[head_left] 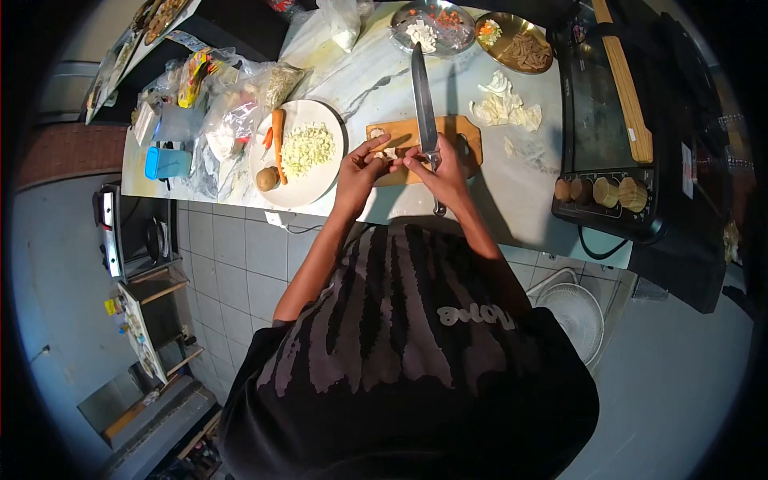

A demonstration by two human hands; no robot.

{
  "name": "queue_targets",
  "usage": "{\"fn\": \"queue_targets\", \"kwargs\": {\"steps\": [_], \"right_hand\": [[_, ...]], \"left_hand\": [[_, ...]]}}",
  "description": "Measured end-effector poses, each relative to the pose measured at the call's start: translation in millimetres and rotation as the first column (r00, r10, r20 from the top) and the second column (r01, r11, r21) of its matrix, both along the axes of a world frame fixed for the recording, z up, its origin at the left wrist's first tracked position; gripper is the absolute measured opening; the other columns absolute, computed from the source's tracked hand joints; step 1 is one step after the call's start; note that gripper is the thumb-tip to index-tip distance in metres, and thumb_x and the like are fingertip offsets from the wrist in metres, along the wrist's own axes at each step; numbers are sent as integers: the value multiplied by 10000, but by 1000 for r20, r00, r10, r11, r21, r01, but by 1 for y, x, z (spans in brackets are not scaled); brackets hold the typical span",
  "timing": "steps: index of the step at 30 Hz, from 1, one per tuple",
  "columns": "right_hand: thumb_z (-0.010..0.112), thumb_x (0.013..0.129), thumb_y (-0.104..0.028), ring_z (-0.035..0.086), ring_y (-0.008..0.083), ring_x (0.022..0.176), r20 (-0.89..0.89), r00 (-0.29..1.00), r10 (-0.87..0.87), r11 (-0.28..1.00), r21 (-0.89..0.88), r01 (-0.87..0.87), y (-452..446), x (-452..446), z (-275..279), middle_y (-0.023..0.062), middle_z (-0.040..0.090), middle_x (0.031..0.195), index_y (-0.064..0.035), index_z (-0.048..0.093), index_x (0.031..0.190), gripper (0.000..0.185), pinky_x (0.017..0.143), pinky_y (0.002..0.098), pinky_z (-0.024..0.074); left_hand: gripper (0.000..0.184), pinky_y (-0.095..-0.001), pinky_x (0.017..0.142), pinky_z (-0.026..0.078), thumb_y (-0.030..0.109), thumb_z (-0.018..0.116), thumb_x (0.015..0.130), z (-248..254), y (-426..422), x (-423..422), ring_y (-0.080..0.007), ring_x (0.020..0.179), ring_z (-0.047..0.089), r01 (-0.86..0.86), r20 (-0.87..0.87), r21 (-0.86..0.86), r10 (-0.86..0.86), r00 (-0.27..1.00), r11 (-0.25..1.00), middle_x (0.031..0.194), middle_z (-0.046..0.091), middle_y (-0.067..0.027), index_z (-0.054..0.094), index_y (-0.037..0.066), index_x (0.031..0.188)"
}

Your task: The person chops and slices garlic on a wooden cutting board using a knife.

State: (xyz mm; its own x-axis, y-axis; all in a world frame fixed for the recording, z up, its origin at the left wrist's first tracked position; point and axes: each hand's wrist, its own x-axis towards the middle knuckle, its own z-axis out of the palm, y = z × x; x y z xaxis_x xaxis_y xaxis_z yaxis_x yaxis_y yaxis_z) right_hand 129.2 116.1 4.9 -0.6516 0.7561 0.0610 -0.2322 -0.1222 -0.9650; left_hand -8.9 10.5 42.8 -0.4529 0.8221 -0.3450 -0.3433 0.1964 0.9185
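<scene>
My right hand [442, 174] is closed around the handle of a long kitchen knife [424, 92], its blade pointing up and away from me. The fingertips of that hand also reach a small pale piece of food [387, 154], whose exact kind I cannot make out. From the other side, my left hand [360, 174] pinches the same piece. Both hands are over the near part of a wooden cutting board [466, 142]. Another small pale bit [378, 134] lies on the board by my left fingers.
Left of the board, a white plate [324, 182] carries chopped pale-green vegetable, carrots and a potato. Plastic bags [232, 120] crowd the left side. Two metal plates [398, 36] [512, 66] hold cut food behind. Pale leaves [508, 108] and an oven [608, 104] are at right.
</scene>
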Motion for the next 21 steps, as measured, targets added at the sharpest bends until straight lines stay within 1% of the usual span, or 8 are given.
{"fn": "queue_targets", "kwargs": {"steps": [4,7,10,12,13,15,18,21], "right_hand": [[804,856,-116,695,134,844,107,992,62,997,45,-67,5,0,0,67,676,883,-13,515,1058,367,769,293,557],[814,846,-122,708,144,847,111,990,89,995,-56,-83,2,-1,4,69,684,900,-4,512,1071,395,763,294,561],[818,841,-127,708,141,836,158,978,134,989,43,-143,1,-3,1,68,683,902,2,510,1079,411,734,290,557],[808,847,-130,692,130,765,166,986,34,944,318,-86,-3,-6,-4,61,681,899,4,508,1079,402,701,296,552],[808,847,-130,692,130,765,168,985,35,944,317,-88,-4,-5,-7,61,681,899,4,508,1079,402,701,296,552],[792,860,-130,661,116,730,192,969,155,987,13,-160,-5,-4,5,60,681,902,-1,512,1095,388,695,293,550],[783,861,-116,640,100,715,345,936,62,998,-13,-62,-8,-8,5,54,681,910,-19,518,1099,369,693,292,546],[779,858,-106,643,87,730,351,923,160,984,-137,-118,-5,-5,16,38,683,891,-38,517,1081,351,629,269,528]], "left_hand": [[545,-301,887,566,-82,564,921,-2,-1,4,-166,955,665,82,-131,64,-73,989,995,1041,696,-110,473,-8,1453],[590,-306,896,566,-90,601,902,-10,-4,5,-170,970,663,67,-176,37,-60,983,997,1073,672,-116,456,6,1466],[604,-296,871,576,-110,612,879,-7,-6,5,-157,940,667,7,-169,20,-3,986,1000,1011,647,-84,462,-4,1455],[613,-286,845,585,-131,613,863,-7,-7,1,-145,901,672,-20,-133,30,24,991,999,953,631,-57,463,-19,1447],[591,-284,843,585,-135,612,861,-10,-11,-2,-147,890,677,4,-178,0,-4,984,1000,944,631,-57,483,-24,1428],[570,-281,840,584,-139,610,859,-10,-13,-3,-148,879,683,20,-218,-28,-26,976,999,935,631,-57,504,-30,1408],[510,-287,851,562,-88,620,891,-10,-16,-3,-139,895,676,14,-151,-17,-16,988,1000,1020,669,-93,541,-7,1388],[463,-286,852,559,-79,617,900,-11,-17,-5,-143,869,683,-52,-32,10,52,998,999,978,695,-91,565,-15,1355]]}}
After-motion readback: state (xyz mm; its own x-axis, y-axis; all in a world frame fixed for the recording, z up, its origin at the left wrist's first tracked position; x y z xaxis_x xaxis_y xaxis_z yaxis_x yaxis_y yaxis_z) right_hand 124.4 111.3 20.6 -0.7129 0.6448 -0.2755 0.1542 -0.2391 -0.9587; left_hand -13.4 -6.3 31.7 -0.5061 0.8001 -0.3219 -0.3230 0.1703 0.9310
